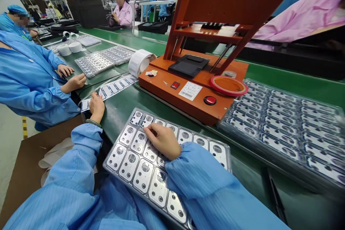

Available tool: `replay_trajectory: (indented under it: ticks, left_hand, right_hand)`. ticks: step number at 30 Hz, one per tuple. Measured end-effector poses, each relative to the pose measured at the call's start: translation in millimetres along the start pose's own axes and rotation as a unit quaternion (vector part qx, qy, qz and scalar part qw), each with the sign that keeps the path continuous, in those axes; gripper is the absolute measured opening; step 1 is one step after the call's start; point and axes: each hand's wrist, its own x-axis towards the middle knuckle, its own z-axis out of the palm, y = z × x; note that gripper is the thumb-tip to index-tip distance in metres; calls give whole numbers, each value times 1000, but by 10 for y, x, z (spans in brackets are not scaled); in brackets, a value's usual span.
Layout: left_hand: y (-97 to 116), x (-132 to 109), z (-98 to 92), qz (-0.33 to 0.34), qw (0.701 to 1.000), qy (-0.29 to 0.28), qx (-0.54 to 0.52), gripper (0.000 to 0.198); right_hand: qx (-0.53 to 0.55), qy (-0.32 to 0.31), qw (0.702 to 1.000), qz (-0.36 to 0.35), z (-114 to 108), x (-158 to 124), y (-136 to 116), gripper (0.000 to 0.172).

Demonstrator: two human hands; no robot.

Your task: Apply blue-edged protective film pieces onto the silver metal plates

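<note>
A clear plastic tray (126,155) of silvery rectangular plates with round holes lies tilted in front of me, partly over the table edge. My right hand (163,140) is above its far rows, fingertips pinched at the lower edge of a blue-edged sticker (147,120) on one plate. The corner plate (136,118) beside it also has a blue edge. At the table's left edge, my left hand (96,107) is closed around the strip of blue-edged stickers (117,88), which runs back to a white roll (140,61).
An orange press (172,84) with a red button stands ahead, a red tape ring (229,85) on its base. Stacked filled trays (285,129) are at right. Left, a co-worker's hands (74,81) are near more trays (94,63). A cardboard box (27,172) holds backing scraps.
</note>
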Motion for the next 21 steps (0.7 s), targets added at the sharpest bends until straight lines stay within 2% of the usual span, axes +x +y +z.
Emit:
replay_trajectory:
  ticks: [5,10,17,21]
  left_hand:
    - [3,-24,-38,52,998,0,-29,32]
    - [17,-134,-147,130,987,39,-82,21]
    - [84,-524,-300,227,950,41,-210,12]
    - [260,-776,-515,241,920,25,-309,14]
  right_hand:
    - [-2,0,1000,-1,-2,3,-4,30]
    - [-3,1,1000,-1,-3,-1,-9,29]
    - [7,10,1000,-8,10,-8,-1,30]
    - [33,30,999,-8,1,-16,-16,30]
